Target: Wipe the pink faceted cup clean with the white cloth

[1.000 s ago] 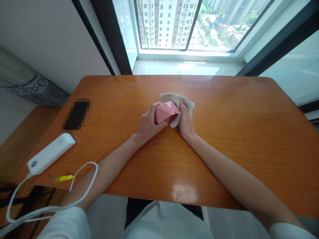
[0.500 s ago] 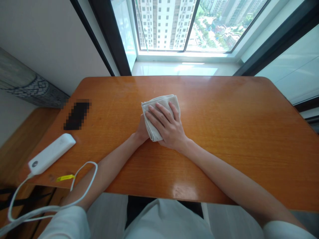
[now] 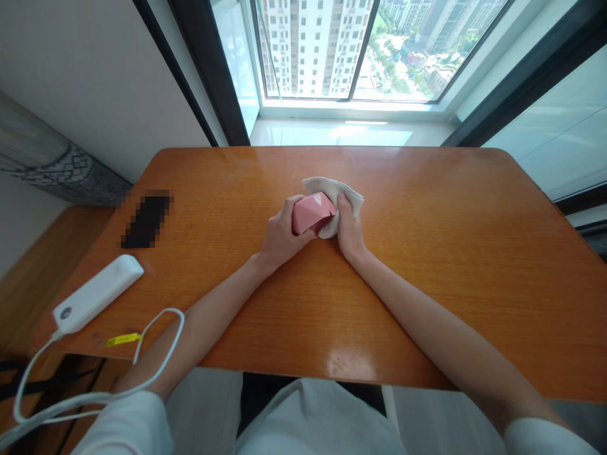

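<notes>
Over the middle of the wooden table, my left hand [image 3: 282,235] is closed around a pink faceted object [image 3: 310,213] with angular flat sides; its exact kind I cannot make out. My right hand [image 3: 349,230] grips a folded off-white cloth [image 3: 348,191], thumb on the near side. The cloth lies against the right side and back of the pink object, touching it. The right hand's other fingers are hidden behind the cloth.
The wooden table [image 3: 441,303] fills the view below a window [image 3: 351,50]. On its left lie a white power strip [image 3: 98,294], its white cable [image 3: 176,341] looping over my left forearm, a yellow tag [image 3: 124,339], and a dark pixelated item [image 3: 146,221].
My right hand has turned and moved right with the cloth, uncovering the pink object in my left hand. Earlier the cloth and right hand covered it. The left hand now shows more fully.
</notes>
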{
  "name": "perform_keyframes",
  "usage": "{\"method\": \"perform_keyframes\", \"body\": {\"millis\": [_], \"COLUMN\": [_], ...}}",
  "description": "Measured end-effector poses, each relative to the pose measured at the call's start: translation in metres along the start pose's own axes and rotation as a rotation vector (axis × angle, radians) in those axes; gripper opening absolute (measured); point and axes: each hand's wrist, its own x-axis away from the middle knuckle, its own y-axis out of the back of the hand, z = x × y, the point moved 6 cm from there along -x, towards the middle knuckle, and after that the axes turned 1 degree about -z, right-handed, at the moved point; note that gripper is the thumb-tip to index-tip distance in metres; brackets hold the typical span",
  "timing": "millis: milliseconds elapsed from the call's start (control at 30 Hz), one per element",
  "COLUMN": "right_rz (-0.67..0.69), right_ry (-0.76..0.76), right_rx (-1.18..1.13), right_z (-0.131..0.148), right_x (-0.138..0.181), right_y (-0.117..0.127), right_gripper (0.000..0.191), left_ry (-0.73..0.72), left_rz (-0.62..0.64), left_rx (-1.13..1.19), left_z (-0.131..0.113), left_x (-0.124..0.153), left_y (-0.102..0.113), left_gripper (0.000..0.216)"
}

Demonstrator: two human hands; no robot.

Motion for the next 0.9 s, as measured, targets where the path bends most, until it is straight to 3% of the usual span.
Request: {"method": "perform_keyframes", "body": {"millis": [67,133,233,300,400,533,667,767,900], "right_rz": [0.050,0.127,0.246,0.315,0.389,0.381,0.230,0.127,0.006], "right_ry": [0.173,0.478,0.890,1.030,1.090,1.038,0.845,0.576,0.105], "right_rx": [0.061,0.175,0.405,0.531,0.613,0.547,0.390,0.199,-0.003], "right_z": [0.016,0.041,0.069,0.074,0.073,0.072,0.068,0.049,0.004], "right_x": [0.005,0.018,0.048,0.063,0.075,0.071,0.047,0.021,-0.004], "right_y": [-0.001,-0.005,-0.018,-0.027,-0.038,-0.037,-0.023,-0.012,-0.001], "right_gripper": [0.056,0.048,0.059,0.068,0.076,0.074,0.053,0.047,0.055], "left_ry": [0.003,0.011,0.034,0.070,0.141,0.095,0.048,0.023,0.021], "left_rz": [0.009,0.016,0.042,0.031,-0.073,0.001,0.048,0.029,0.029], "left_rx": [0.000,0.008,0.032,0.044,0.048,0.056,0.026,-0.017,-0.025], "left_z": [0.002,0.006,0.011,0.013,0.017,0.018,0.015,0.005,-0.003], "left_x": [-0.001,-0.002,0.000,0.005,0.014,0.013,0.002,-0.003,-0.001], "left_y": [0.001,0.003,-0.003,-0.011,-0.019,-0.022,-0.007,0.001,0.002], "left_gripper": [0.063,0.063,0.052,0.046,0.056,0.055,0.059,0.066,0.062]}}
